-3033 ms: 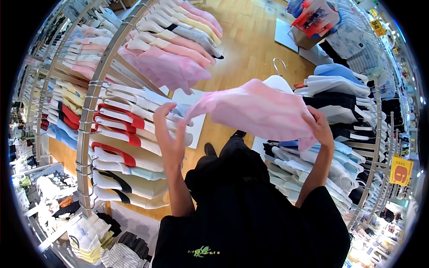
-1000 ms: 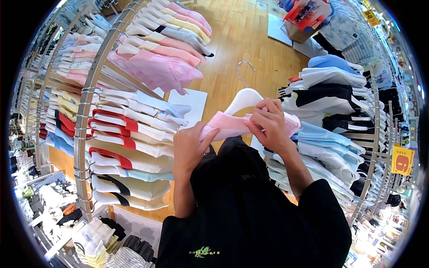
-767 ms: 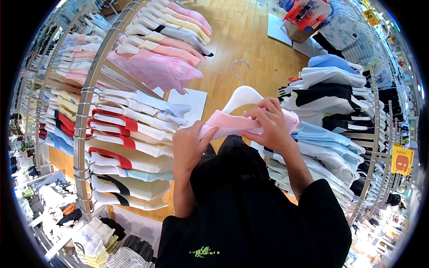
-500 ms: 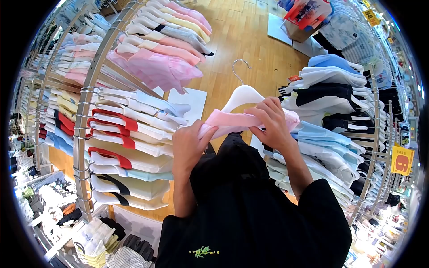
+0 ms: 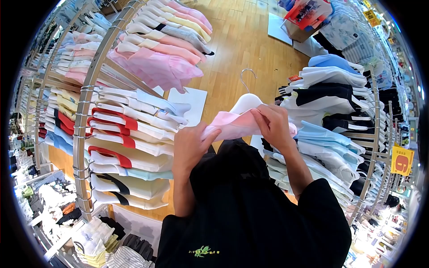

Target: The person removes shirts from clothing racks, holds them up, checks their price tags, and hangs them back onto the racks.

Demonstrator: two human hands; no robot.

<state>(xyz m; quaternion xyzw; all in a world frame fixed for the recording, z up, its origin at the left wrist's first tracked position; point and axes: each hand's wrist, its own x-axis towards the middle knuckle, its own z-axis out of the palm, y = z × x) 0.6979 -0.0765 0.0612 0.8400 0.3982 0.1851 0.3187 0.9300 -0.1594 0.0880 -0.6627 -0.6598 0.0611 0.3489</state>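
Near mid-view, the left hand (image 5: 191, 145) and right hand (image 5: 273, 127), apart, pinch the creased cloth of a pink garment (image 5: 233, 126), a smooth, arched white hanger (image 5: 247, 102) behind it pointing its curled metal hook (image 5: 242, 81) toward twelve o'clock over glossy wooden floor (image 5: 241, 40).

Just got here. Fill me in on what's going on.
A person in a black shirt stands between racks of clothes, handling a pink top with both hands. The left hand grips one end of it, and the right hand pinches its upper edge toward the other end. A white hanger shows beyond that edge, its metal hook on no rail; the rest is hidden.
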